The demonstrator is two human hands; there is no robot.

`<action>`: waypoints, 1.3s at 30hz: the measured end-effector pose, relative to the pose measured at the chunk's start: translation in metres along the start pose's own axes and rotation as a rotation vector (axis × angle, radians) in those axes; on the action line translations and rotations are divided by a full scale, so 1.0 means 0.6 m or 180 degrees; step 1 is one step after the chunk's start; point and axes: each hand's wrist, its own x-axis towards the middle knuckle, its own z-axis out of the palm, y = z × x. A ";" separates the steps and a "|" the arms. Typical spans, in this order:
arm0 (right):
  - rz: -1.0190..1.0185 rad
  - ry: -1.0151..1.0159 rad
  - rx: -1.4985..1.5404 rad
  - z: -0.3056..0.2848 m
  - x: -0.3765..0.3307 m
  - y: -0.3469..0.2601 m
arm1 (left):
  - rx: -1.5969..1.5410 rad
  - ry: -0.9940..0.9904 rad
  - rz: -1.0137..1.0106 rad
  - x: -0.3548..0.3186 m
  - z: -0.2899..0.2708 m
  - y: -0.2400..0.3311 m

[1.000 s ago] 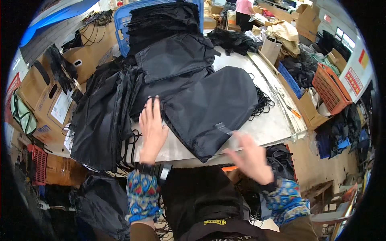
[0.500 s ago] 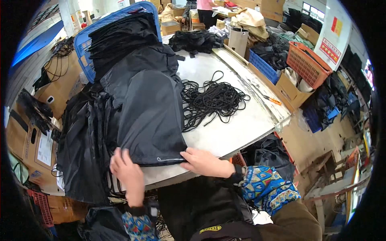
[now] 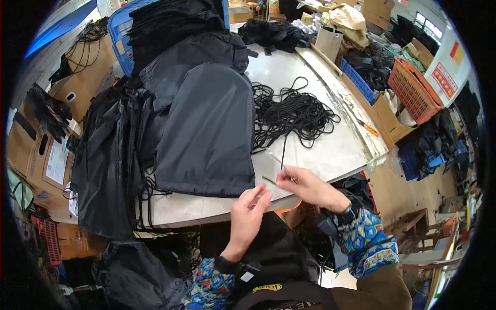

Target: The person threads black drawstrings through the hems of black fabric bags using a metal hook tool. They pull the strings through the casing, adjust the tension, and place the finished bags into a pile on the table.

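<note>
A black fabric bag (image 3: pixel 209 129) lies flat on the white table, its rounded end away from me and its straight hem near me. To the right of it is a tangled pile of black cord (image 3: pixel 297 119). My right hand (image 3: pixel 310 187) pinches a strand of this cord off the table's near edge, a short end sticking out toward my left hand. A thin pale strip, perhaps a wire, shows faintly above the right fingers. My left hand (image 3: pixel 249 209) is just below the bag's hem corner, fingertips drawn together; whatever they hold is too small to make out.
More black bags (image 3: pixel 111 160) hang over the table's left edge, and a blue basket (image 3: pixel 120 44) of black fabric stands behind. An orange-handled cutter (image 3: pixel 368 127) lies at the right edge. Beyond are an orange crate (image 3: pixel 413 89) and cardboard boxes (image 3: pixel 54 160).
Both hands have left the bag's hem; the left moved right, the right moved up and right and took a cord end. The pale wire-like piece is gone from the hem.
</note>
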 end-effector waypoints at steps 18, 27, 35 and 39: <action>-0.0322 0.0557 0.0799 0.061 -0.135 -0.046 | 0.0039 -0.0426 0.0208 -0.157 -0.073 0.210; -0.0525 0.0216 0.0143 0.117 -0.166 -0.052 | -0.0185 0.0280 0.0132 -0.129 -0.054 0.077; -0.0831 0.0265 -0.0477 0.123 -0.180 -0.050 | 0.0325 0.0095 0.0303 -0.137 -0.062 0.057; -0.1069 0.0485 -0.0497 0.120 -0.177 -0.051 | -0.0110 -0.0094 -0.0046 -0.147 -0.061 0.078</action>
